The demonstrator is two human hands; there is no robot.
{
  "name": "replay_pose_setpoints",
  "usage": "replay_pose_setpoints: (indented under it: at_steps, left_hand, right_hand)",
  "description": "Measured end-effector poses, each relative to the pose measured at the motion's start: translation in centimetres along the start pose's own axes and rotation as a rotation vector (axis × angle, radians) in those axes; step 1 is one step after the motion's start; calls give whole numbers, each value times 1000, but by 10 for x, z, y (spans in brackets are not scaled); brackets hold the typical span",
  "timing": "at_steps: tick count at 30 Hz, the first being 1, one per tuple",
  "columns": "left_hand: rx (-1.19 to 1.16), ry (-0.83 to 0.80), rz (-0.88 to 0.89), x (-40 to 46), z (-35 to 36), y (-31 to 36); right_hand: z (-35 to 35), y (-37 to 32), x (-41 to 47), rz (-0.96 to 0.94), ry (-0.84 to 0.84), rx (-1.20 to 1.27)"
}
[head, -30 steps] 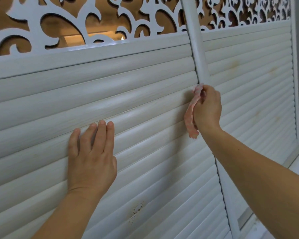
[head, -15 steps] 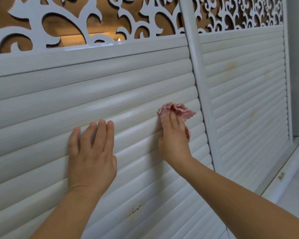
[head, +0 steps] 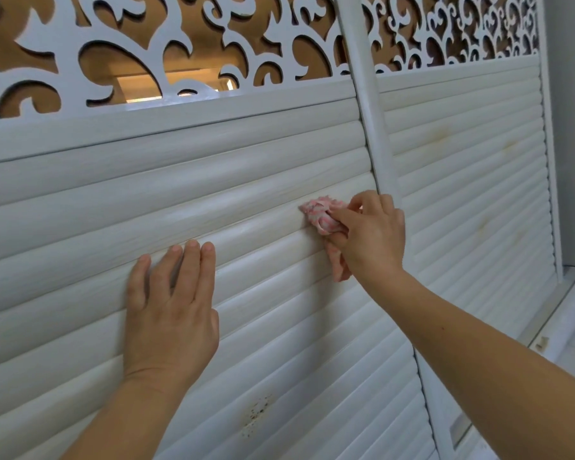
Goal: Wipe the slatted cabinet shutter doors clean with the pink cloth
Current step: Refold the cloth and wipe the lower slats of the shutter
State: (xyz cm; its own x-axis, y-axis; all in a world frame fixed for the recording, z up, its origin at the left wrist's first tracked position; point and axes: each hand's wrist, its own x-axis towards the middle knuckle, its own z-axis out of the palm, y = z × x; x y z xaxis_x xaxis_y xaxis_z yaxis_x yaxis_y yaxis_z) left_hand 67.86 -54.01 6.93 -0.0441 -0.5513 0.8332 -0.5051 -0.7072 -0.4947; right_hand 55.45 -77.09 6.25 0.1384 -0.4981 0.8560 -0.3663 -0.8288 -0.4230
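Note:
The white slatted shutter door (head: 80,234) fills the left and middle of the head view. A second shutter door (head: 462,180) stands to its right beyond a white upright post (head: 367,107). My right hand (head: 369,234) grips a bunched pink cloth (head: 321,214) and presses it on a slat just left of the post. Part of the cloth hangs below the palm. My left hand (head: 170,303) lies flat on the slats lower left, fingers straight and pointing up.
A white fretwork panel (head: 213,54) with brown openings runs along the top. A brown speckled stain (head: 256,416) marks the lower slats. Faint yellowish marks dot the right door. A white ledge (head: 558,323) and wall corner close the right side.
My right hand went with the cloth from the post leftward onto the slats, then back right toward the post and slightly up. My left hand stayed in place.

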Motion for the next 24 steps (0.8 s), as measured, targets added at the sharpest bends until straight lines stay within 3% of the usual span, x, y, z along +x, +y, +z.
replay_pose_setpoints:
  at_steps: [1,5,9,13,19,24]
  left_hand:
    - [1,-4,2,0,0,0]
    - [-1,-18,5,0,-1,-1]
    - [-11,-14,5,-1,0,-1]
    - [2,-12,12,-1,1,-2]
    - [-12,-15,-15,-1,1,1]
    - [-16,-28,-15,-1,-1,0]
  right_hand:
    - [0,0,0,-43,18,-40]
    - [-3,0,1,52,-212,154]
    - [-11,11,21,287,33,408]
    - [8,14,38,387,127,340]
    - [43,-49,-8,113,69,284]
    - [48,-60,-61,-435,-10,228]
